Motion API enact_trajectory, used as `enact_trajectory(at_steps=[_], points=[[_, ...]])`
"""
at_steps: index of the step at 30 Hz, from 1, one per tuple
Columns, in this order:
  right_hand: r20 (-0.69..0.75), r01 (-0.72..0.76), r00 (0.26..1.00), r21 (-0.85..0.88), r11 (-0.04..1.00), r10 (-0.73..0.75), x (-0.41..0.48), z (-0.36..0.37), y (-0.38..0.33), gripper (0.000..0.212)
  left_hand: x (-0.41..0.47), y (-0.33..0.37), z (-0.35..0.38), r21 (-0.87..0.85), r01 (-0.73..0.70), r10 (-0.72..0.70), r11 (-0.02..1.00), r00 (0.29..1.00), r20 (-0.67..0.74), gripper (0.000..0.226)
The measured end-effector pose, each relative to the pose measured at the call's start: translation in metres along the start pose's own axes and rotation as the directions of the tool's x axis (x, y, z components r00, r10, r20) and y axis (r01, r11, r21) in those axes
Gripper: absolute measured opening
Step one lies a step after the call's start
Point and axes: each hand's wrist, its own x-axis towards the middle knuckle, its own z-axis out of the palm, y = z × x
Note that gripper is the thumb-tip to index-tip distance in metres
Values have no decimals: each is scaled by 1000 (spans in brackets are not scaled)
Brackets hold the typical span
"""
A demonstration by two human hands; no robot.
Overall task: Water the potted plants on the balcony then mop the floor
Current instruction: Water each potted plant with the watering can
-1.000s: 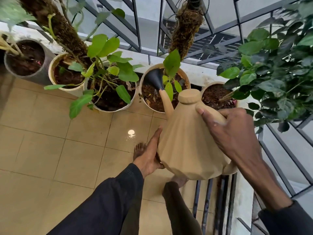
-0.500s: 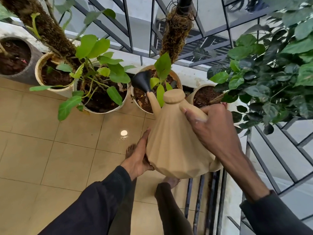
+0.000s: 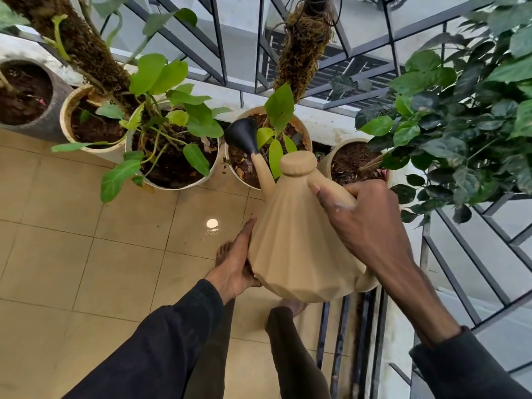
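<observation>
Two-handed, holding the tan watering can (image 3: 299, 243) aloft just right of centre, above the tiled floor (image 3: 86, 240): clamping its handle in the curled right hand (image 3: 365, 223), pressing the straight-fingered left hand (image 3: 239, 260) flat against its 9 o'clock side. Tilting its long axis toward 11 o'clock, pointing the black rose (image 3: 241, 136) over the middle pot (image 3: 309, 138).

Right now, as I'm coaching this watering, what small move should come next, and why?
Probably tip the watering can a little further forward. Its black rose sits over the middle pot and its soil, the right hand grips the handle, and the left hand lies flat against the can's body, yet no water shows falling.
</observation>
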Motion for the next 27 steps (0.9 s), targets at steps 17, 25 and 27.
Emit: enact_trajectory(at_steps=[17,25,27], points=[[-35,-30,999,198,980,38,-12,10,17,60,17,8,-13,-21,-22,22,1000,1000,9,74],[-52,-12,998,250,968,26,-15,11,28,58,17,8,-8,-13,-67,67,998,998,11,76],[-58,-6,998,262,965,22,-14,12,30,57,18,8,-8,-5,-74,74,997,997,21,77]])
